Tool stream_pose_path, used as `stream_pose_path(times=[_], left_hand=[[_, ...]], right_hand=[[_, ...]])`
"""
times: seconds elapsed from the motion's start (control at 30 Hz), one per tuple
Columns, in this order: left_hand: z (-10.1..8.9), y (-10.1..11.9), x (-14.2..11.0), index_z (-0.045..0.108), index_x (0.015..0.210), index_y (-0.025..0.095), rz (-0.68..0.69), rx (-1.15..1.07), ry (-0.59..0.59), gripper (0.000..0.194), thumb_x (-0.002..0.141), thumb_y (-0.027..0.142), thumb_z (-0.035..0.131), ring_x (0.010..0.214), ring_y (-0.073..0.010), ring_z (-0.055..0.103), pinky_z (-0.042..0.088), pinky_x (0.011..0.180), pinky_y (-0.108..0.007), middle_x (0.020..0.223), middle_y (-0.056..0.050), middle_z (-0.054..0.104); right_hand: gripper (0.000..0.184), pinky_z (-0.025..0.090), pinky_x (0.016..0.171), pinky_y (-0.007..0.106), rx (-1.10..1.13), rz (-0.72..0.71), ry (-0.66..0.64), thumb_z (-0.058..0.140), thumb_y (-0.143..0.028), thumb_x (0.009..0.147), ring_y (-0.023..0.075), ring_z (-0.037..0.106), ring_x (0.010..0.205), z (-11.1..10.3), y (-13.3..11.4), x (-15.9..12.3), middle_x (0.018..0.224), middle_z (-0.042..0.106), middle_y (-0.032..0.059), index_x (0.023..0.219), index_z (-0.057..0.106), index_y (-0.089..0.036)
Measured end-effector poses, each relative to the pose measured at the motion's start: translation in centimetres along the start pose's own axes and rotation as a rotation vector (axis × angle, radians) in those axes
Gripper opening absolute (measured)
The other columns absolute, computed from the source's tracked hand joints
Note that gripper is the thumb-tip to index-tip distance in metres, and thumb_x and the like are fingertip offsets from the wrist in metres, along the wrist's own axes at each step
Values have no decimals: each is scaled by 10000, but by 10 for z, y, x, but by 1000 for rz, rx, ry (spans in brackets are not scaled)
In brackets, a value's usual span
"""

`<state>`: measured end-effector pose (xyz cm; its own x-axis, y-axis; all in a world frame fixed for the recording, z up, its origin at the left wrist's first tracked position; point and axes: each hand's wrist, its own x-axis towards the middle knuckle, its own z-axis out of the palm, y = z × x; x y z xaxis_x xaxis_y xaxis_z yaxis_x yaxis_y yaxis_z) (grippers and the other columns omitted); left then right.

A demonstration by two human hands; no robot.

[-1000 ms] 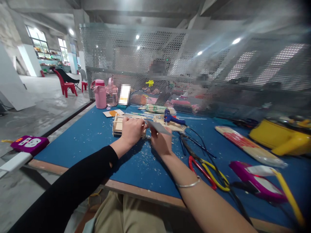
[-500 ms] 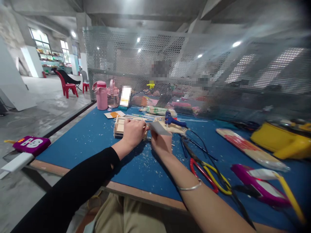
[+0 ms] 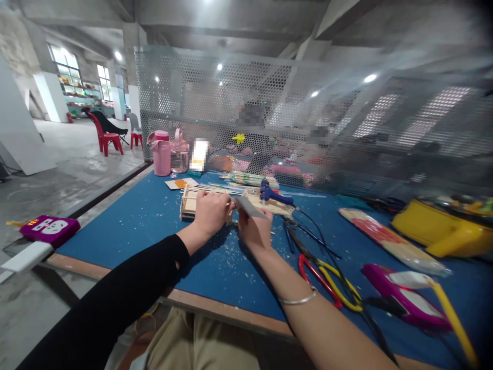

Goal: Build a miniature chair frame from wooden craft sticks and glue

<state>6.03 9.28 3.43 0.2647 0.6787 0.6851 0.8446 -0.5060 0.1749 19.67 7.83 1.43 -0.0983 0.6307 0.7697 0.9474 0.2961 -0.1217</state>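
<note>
My left hand [image 3: 211, 209] is closed, its fingertips pinched together in front of a small frame of wooden sticks [image 3: 187, 206]. Whatever it pinches is too small to make out. My right hand [image 3: 254, 230] grips a flat grey sheet [image 3: 250, 207], which looks like sandpaper, tilted up between thumb and fingers. The fingertips of both hands nearly meet over the blue table. Just beyond my right hand, a blue hot glue gun [image 3: 274, 195] rests near a thin wooden board [image 3: 250, 197].
Red- and yellow-handled pliers [image 3: 321, 275] lie right of my forearm. A packet of wooden sticks [image 3: 385, 236], a yellow bag [image 3: 435, 226] and a purple power strip [image 3: 404, 298] are farther right. A pink flask [image 3: 162, 156] stands before the perforated screen [image 3: 192, 103]. Pale crumbs dot the blue tabletop [image 3: 127, 226].
The grey sheet has tilted slightly in my right hand, and that hand has shifted a little. My left hand stays almost in place. The view has turned slightly to the right.
</note>
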Motion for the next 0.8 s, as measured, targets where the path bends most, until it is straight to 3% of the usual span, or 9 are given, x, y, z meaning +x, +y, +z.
stream_pose_path(times=[0.2, 0.43, 0.8], left_hand=[[1, 5, -4, 605, 822, 193, -10, -8, 58, 154, 848, 339, 568, 929, -243, 560, 279, 881, -417, 865, -57, 695], [2, 17, -7, 596, 857, 190, -139, -12, 72, 123, 844, 308, 565, 913, -249, 567, 263, 934, -457, 889, -63, 688], [9, 8, -11, 590, 872, 211, -76, -38, 104, 109, 835, 313, 579, 908, -231, 567, 275, 922, -416, 878, -39, 687]], right_hand=[[299, 306, 755, 319, 18, 55, -18, 388, -253, 878, 194, 546, 721, 1, 0, 2, 683, 643, 56, 744, 648, -188], [267, 340, 752, 318, 82, 106, -22, 408, -251, 862, 200, 566, 743, 0, -3, 4, 725, 666, 61, 803, 661, -192], [271, 321, 777, 320, 33, 86, -26, 409, -235, 873, 191, 573, 745, 2, -6, 1, 740, 674, 62, 838, 672, -180]])
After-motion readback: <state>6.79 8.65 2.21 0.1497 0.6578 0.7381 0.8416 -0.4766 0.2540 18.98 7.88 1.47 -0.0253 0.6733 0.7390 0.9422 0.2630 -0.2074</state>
